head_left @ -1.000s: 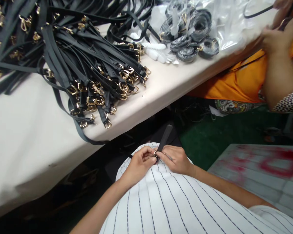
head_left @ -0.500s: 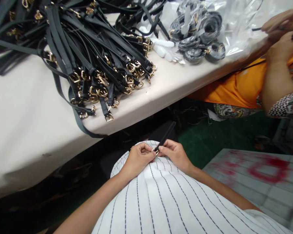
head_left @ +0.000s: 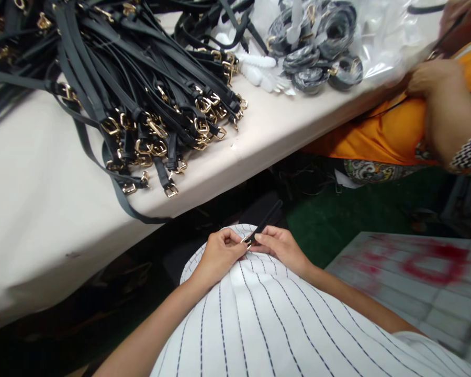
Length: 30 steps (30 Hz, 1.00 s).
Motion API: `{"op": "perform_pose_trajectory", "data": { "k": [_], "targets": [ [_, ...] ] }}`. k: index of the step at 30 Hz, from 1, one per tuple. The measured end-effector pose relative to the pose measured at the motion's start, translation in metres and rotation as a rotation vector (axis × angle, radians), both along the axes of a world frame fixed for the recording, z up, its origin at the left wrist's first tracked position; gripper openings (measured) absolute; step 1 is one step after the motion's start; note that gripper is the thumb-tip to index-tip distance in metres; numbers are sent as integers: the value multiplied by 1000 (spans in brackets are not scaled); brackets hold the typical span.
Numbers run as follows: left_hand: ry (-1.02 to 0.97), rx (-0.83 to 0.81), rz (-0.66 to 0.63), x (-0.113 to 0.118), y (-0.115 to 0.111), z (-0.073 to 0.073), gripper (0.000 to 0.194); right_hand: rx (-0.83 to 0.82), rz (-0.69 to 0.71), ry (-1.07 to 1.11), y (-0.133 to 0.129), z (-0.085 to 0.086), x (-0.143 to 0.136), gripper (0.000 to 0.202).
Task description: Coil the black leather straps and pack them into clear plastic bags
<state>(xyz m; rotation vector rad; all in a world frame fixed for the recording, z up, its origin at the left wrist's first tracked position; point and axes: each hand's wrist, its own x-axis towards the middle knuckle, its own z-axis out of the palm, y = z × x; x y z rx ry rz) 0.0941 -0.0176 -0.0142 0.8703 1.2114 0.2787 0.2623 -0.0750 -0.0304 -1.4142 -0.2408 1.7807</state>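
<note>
Over my striped lap, my left hand pinches the gold buckle at the end of a short black strap. My right hand grips the same strap just beside the buckle, fingers closed. The strap's free end points up and away, towards the dark gap below the table edge. Some fingertips are hidden behind the buckle and strap. On the table, a large pile of black straps with gold buckles lies ahead and to the left.
The pale table has its edge just beyond my hands. Plastic-wrapped strap coils and white tags lie at the back. At right are a person in orange clothing and a red-marked white surface.
The view has shifted slightly, moving the strap pile left in the picture. My hands keep their hold on the strap and buckle. The person's hands at the right have moved.
</note>
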Motion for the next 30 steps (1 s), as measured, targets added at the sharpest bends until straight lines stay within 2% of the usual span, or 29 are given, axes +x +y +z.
{"op": "perform_pose_trajectory", "data": {
  "k": [8,14,21,26,30],
  "targets": [
    [28,52,-43,0,4,-4,18,-107,-36,170,4,-3,1,26],
    [-66,-133,7,-3,6,-3,21,-174,-89,271,6,-1,2,16],
    [-166,-254,53,-4,9,-1,25,-213,-115,315,7,-3,5,3],
    [-226,-333,64,-7,12,1,24,-229,-114,367,8,-2,8,2],
    [-234,-335,60,-8,12,0,24,-196,-102,366,7,1,8,7]
  ]
}}
